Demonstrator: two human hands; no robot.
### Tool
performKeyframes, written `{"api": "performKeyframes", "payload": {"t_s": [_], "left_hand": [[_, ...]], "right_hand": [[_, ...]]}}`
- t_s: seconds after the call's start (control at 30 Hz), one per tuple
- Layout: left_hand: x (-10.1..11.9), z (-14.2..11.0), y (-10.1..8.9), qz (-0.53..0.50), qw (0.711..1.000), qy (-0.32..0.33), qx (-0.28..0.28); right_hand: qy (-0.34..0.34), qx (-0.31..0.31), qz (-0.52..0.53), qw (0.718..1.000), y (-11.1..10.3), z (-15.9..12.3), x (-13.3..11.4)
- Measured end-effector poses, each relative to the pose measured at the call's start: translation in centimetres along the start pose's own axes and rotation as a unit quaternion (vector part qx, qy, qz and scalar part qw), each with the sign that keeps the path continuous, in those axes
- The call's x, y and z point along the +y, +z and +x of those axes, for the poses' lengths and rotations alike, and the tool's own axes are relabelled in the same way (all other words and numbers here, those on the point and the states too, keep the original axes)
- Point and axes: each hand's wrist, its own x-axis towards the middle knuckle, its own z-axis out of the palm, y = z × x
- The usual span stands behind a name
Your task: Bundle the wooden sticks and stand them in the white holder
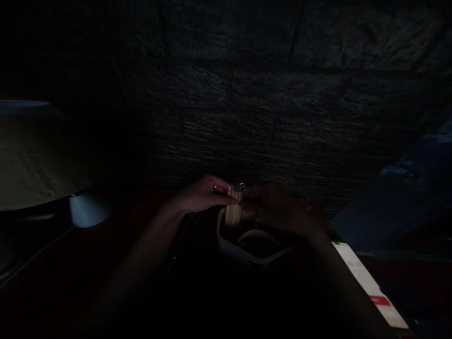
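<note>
In dim light, a bundle of thin wooden sticks (pixel 233 214) stands upright between my two hands. Clear, shiny plastic wrap (pixel 241 187) is bunched at its top end. My left hand (pixel 205 194) pinches the bundle from the left, thumb across its front. From the right, the fingers of my right hand (pixel 271 205) close on its upper part and the plastic; shadow hides much of that hand. Beneath the hands is a light-rimmed container (pixel 231 247), and the bundle's lower end is at or inside it. A pale, round-edged object (pixel 259 234) lies within, too dark to name.
A lit phone (pixel 367 282) lies to the right, near my right forearm. Behind the hands rises a dark stone-block wall (pixel 254 94). On the left are a large brownish printed package (pixel 38 160) and a small pale object (pixel 88 209), both blurred.
</note>
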Motion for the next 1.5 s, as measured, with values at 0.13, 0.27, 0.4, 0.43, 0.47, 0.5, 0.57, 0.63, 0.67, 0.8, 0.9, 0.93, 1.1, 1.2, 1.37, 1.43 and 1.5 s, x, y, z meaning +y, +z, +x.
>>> {"api": "performKeyframes", "payload": {"t_s": [0.13,0.27,0.4,0.43,0.47,0.5,0.57,0.63,0.67,0.8,0.9,0.93,1.1,1.2,1.37,1.43,1.5], "left_hand": [[0.0,0.0,0.0,-0.013,1.000,-0.003,-0.007],[-0.2,0.0,0.0,-0.006,1.000,-0.001,-0.006],[-0.3,0.1,-0.1,-0.011,1.000,0.011,-0.007],[-0.3,0.1,-0.2,-0.017,1.000,0.011,-0.007],[-0.3,0.0,-0.3,-0.023,1.000,0.007,-0.007],[-0.3,0.0,-0.3,-0.028,1.000,-0.001,-0.007],[-0.2,-0.2,-0.5,-0.033,0.999,-0.019,-0.003],[-0.1,-0.4,-0.8,-0.037,0.999,-0.028,0.010],[-0.1,-0.5,-0.8,-0.035,0.999,-0.029,0.019],[0.3,-0.9,-0.9,0.003,0.999,-0.026,0.024],[0.6,-0.9,-0.6,0.019,1.000,-0.015,0.014],[0.7,-0.9,-0.5,0.017,1.000,-0.008,0.019],[1.0,-0.8,0.0,-0.002,1.000,0.000,0.031],[0.9,-0.7,-0.2,-0.008,1.000,-0.008,0.021],[0.3,-0.7,-0.6,-0.010,0.999,-0.029,0.017],[0.2,-0.7,-0.6,-0.015,0.999,-0.042,0.022],[0.0,-0.8,-0.7,-0.021,0.999,-0.041,0.019]], "right_hand": [[0.014,-0.010,-0.006,1.000,0.1,0.1,0.0],[0.010,-0.008,0.024,1.000,0.1,0.1,0.1],[0.031,-0.004,0.049,0.998,0.1,0.0,0.3],[0.034,-0.007,0.051,0.998,0.1,0.0,0.3],[0.033,-0.011,0.053,0.998,0.1,0.0,0.2],[0.029,-0.015,0.056,0.998,0.1,0.0,0.2],[0.023,-0.020,0.059,0.998,0.0,0.1,0.1],[0.023,-0.020,0.060,0.998,0.1,0.2,0.0],[0.024,-0.017,0.057,0.998,0.1,0.3,0.0],[0.020,0.000,0.057,0.998,0.4,0.5,0.1],[0.020,0.011,0.052,0.998,0.5,0.4,0.2],[0.017,0.014,0.049,0.999,0.4,0.4,0.2],[-0.003,0.022,0.048,0.999,0.4,0.2,0.4],[-0.015,0.018,0.045,0.999,0.6,0.3,0.5],[0.012,0.000,0.036,0.999,0.7,0.3,0.4],[0.023,-0.004,0.039,0.999,0.6,0.3,0.3],[0.027,-0.008,0.046,0.999,0.5,0.3,0.2]]}}
